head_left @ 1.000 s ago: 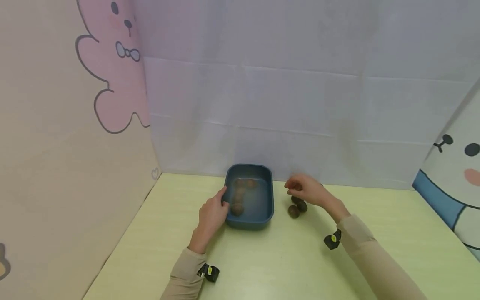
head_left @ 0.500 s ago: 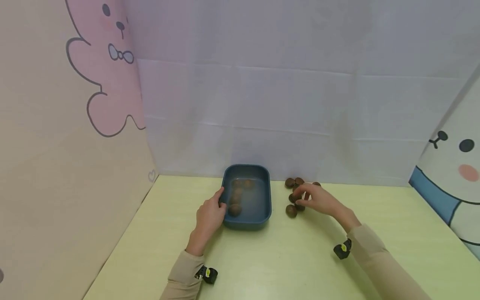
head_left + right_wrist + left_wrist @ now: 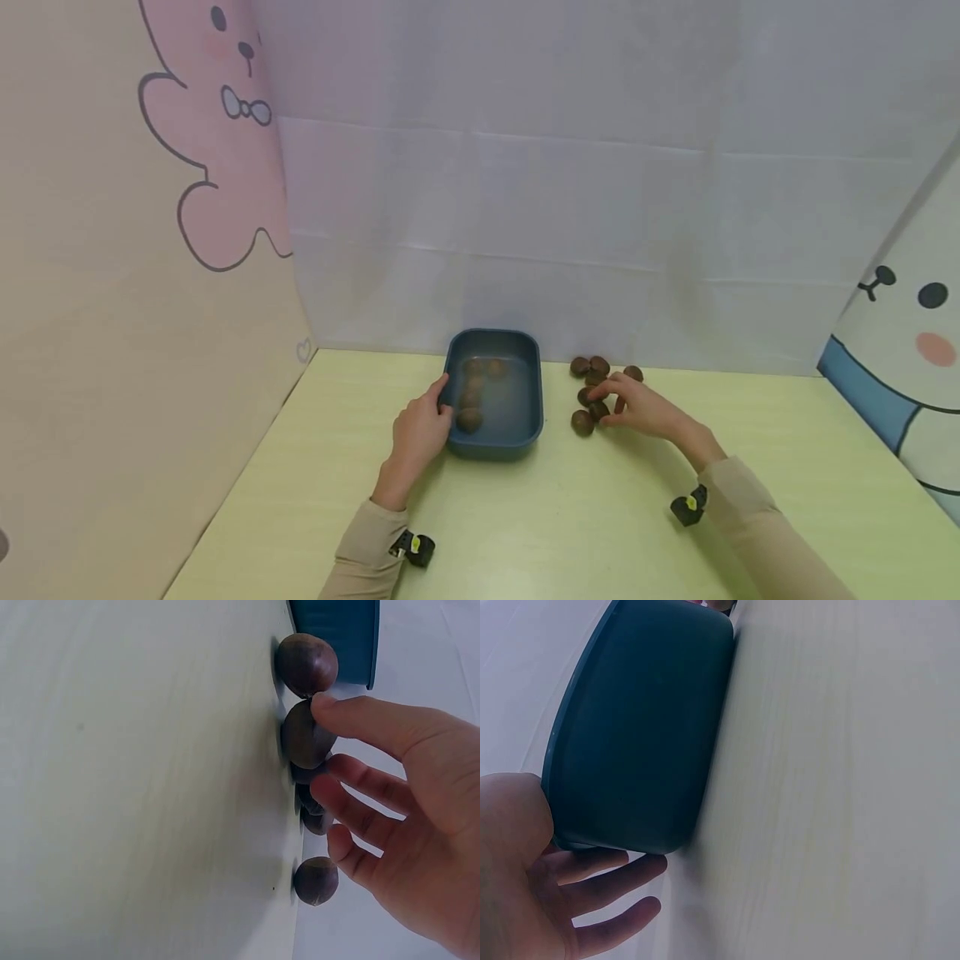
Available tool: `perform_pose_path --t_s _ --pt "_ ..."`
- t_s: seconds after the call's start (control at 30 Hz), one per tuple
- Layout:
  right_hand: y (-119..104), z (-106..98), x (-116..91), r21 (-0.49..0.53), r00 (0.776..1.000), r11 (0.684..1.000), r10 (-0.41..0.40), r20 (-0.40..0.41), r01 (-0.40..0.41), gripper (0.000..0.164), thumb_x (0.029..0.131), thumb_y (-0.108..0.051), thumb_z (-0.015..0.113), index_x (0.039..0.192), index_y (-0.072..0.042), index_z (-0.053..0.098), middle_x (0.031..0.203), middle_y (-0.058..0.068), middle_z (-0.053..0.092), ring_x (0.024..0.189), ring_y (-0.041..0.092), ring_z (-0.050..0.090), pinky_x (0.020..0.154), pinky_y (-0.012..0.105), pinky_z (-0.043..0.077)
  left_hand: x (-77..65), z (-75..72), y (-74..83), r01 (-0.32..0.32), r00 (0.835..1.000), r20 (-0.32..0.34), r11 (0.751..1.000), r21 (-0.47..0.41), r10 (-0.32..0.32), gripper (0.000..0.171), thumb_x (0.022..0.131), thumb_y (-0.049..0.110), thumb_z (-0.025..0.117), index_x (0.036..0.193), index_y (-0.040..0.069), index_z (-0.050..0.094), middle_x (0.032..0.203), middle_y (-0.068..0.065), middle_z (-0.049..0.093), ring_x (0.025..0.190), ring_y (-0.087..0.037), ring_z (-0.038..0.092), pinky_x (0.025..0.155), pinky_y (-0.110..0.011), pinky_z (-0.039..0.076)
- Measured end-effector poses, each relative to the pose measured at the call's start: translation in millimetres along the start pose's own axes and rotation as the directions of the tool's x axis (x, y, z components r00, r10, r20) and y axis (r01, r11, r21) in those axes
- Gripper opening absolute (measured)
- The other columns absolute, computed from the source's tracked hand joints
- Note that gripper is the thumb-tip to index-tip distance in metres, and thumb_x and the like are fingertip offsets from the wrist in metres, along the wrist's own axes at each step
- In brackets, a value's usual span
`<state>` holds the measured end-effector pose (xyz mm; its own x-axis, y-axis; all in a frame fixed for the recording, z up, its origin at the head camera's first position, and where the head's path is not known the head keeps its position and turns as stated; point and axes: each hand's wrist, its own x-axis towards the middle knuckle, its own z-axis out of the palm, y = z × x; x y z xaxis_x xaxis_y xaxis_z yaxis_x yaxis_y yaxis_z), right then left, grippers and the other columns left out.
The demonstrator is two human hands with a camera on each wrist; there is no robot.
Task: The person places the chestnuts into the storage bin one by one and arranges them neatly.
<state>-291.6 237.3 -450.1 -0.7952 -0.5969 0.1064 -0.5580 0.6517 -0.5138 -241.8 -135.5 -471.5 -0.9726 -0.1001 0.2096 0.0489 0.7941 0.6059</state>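
A dark blue rectangular box (image 3: 495, 452) stands on the table near the back wall, with several chestnuts (image 3: 470, 419) lying along its left side. My left hand (image 3: 420, 429) holds the box's left edge, thumb at the rim and fingers along the outside wall. To the right of the box lies a loose cluster of chestnuts (image 3: 582, 422). Over it is my right hand (image 3: 643, 410), its thumb and index finger around one chestnut (image 3: 306, 735). In the right wrist view the thumb tip touches that chestnut's end; its other fingers are loosely bent.
The pale yellow-green table (image 3: 525, 533) meets a white cloth wall (image 3: 480, 208) just behind the box. One chestnut (image 3: 633, 373) lies apart, behind the right hand. Side panels with cartoon animals stand at left and right.
My right hand has drawn back to the right from over the rear chestnuts. Its thumb and index finger have spread around a nearer one. The left hand keeps its hold on the box.
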Motion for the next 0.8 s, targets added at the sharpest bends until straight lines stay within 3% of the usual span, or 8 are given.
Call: perform_pose_path --t_s 0.3,0.53,0.8 --pt "0.0 0.9 0.2 -0.052 1.000 0.999 0.012 0.014 -0.012 0.033 0.084 -0.008 0.074 0.117 -0.003 0.067 0.109 0.012 0.062 0.082 0.019 0.063 0.074 0.029 0.052 -0.6 -1.7 1.3 -0.006 1.000 -0.007 1.000 0.003 0.006 0.058 0.089 0.014 0.052 0.147 0.019 0.051 0.050 -0.003 0.042 0.044 -0.014 0.025 0.043 -0.028 0.021" --pt "1.8 3.0 0.2 -0.064 0.999 0.998 0.005 -0.037 -0.008 0.035 0.079 -0.007 0.077 0.112 -0.001 0.067 0.105 0.012 0.062 0.091 0.025 0.061 0.079 0.042 0.054 -1.6 -3.8 2.1 -0.010 1.000 -0.005 1.000 0.001 0.010 0.057 0.090 0.013 0.052 0.147 0.019 0.051 0.048 -0.002 0.040 0.043 -0.013 0.025 0.042 -0.027 0.020" --pt "0.3 -1.7 1.0 -0.014 0.998 1.000 0.015 -0.063 -0.016 0.033 0.082 -0.008 0.073 0.113 -0.003 0.063 0.111 0.013 0.057 0.093 0.023 0.062 0.073 0.029 0.053 -0.2 -3.9 2.3 -0.006 1.000 -0.007 1.000 0.010 0.006 0.057 0.090 0.014 0.052 0.147 0.019 0.051 0.049 -0.003 0.042 0.044 -0.014 0.025 0.043 -0.028 0.021"
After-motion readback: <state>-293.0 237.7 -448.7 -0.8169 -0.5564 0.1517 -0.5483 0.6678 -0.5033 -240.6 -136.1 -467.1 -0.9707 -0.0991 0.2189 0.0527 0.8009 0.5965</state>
